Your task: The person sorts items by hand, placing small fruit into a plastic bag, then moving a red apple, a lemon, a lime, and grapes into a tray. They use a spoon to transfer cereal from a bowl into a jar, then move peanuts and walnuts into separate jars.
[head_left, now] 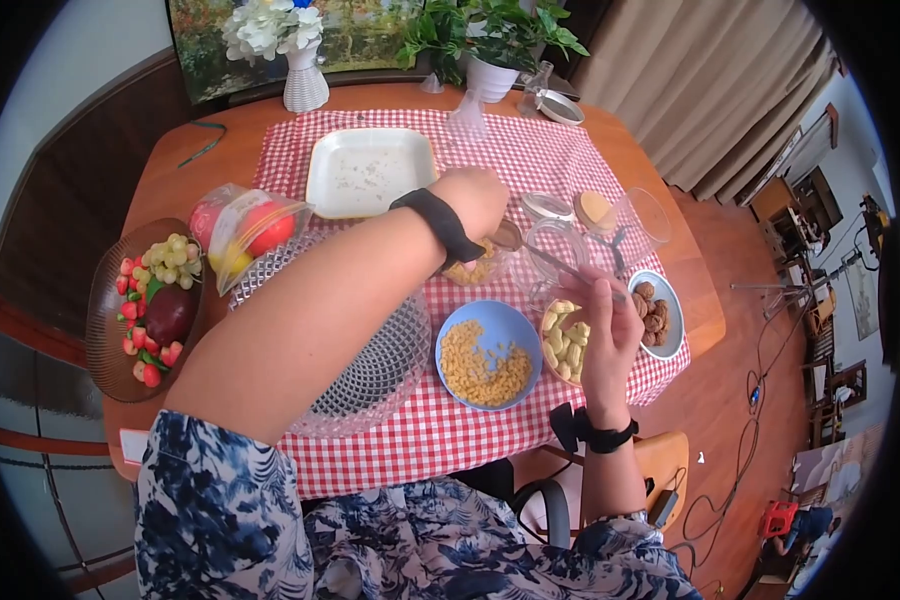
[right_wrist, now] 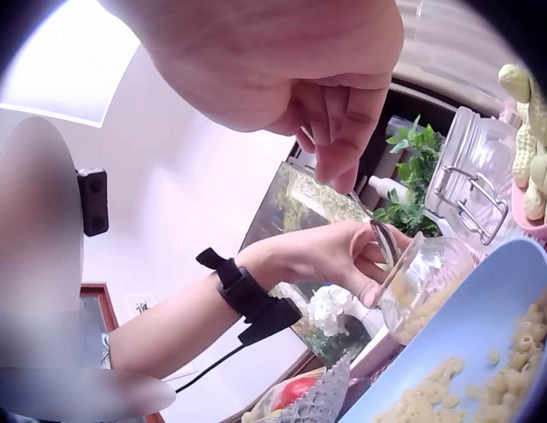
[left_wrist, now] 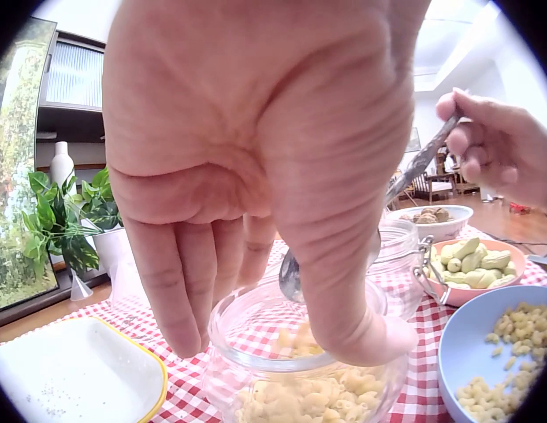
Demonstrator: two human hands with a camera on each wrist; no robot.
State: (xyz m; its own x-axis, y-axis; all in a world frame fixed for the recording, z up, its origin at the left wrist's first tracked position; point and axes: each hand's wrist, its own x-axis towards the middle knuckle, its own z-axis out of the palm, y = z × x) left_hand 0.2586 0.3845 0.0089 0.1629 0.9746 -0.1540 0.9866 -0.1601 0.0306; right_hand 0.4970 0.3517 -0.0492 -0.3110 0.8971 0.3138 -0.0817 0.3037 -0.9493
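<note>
My left hand [head_left: 473,200] reaches over a glass jar [left_wrist: 256,392] partly filled with short curved pasta [left_wrist: 313,401], gripping it from above with the thumb on one side of the rim and the fingers on the other. Between thumb and fingers my right hand [head_left: 610,335] pinches the handle of a metal spoon [left_wrist: 421,167]. The spoon's bowl is at the jar's mouth, partly hidden behind the left thumb in the left wrist view. Nearer my body stands a blue bowl [head_left: 500,326] with more pasta. Beside the jar is an open clamp-lid glass jar [head_left: 558,245].
A pink bowl of peanuts [head_left: 567,345] and a white bowl of walnuts [head_left: 673,300] stand at the right. A white tray [head_left: 370,165] lies behind. At the left are a large textured glass bowl [head_left: 395,375], a bag of fruit [head_left: 255,225] and a fruit dish [head_left: 105,350].
</note>
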